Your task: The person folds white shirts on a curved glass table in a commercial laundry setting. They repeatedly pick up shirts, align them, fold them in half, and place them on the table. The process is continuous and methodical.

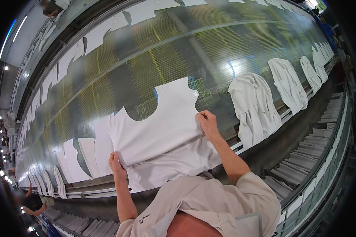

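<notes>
A white cut garment panel [160,127], with a scooped neckline and curved armholes, lies over the long table's edge in front of me. Its upper part rests flat on the table, while the lower part hangs in folds toward my body. My left hand [117,162] pinches the panel's left edge between thumb and fingers. At the right armhole, my right hand [208,123] grips the fabric with bent fingers. A small pale mark [195,94] shows near the panel's right shoulder. To the left, other flat white panels [86,157] lie close beside it.
Draped white cloth pieces [255,106] hang over the near rail [237,148] on my right. More panels [92,37] line the far edge of the shiny, yellow-marked table [178,59]. Behind me are folded cloth stacks [302,154]. A person [32,201] works at lower left.
</notes>
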Demonstrator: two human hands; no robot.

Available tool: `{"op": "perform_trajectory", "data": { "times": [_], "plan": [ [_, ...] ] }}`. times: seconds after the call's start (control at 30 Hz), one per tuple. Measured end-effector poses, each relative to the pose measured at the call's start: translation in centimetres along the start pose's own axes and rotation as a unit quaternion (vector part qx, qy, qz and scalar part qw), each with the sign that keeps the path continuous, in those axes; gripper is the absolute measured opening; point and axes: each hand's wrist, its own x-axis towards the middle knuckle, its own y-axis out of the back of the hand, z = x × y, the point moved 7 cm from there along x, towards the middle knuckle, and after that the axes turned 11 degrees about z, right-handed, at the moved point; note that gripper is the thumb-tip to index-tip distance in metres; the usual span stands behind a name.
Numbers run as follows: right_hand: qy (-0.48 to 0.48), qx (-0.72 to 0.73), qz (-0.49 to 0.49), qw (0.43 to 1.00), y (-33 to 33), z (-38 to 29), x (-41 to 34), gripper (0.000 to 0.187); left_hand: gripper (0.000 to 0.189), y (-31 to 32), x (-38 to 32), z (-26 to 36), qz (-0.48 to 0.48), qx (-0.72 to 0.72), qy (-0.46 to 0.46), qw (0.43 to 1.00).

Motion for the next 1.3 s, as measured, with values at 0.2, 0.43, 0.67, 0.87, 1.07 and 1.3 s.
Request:
{"op": "perform_trajectory", "data": {
  "times": [0.2,0.43,0.67,0.87,1.07,1.3],
  "plan": [
    [0.0,0.008,0.005,1.0,0.2,-0.2,0.0,0.015,0.01,0.8,-1.2,-0.5,-0.002,0.003,-0.002,1.0],
    [-0.027,-0.004,0.006,1.0,0.5,0.2,0.2,0.013,0.012,1.3,-1.3,-1.7,0.012,0.034,-0.001,0.999],
    [-0.01,-0.043,0.01,0.999,0.8,0.0,0.3,0.016,0.016,1.4,-1.4,-1.8,0.031,0.108,-0.025,0.993],
    [0.066,-0.135,0.044,0.988,0.9,-1.1,0.3,0.018,0.019,0.8,-2.1,-0.9,0.041,0.184,-0.04,0.981],
    [0.125,-0.215,0.058,0.967,1.5,-2.3,0.1,0.018,0.016,0.7,-2.7,-0.2,0.046,0.205,-0.062,0.976],
    [0.114,-0.267,0.051,0.955,1.7,-2.1,0.2,0.014,0.015,1.6,-1.6,-0.7,0.049,0.218,-0.091,0.97]
  ]
}}
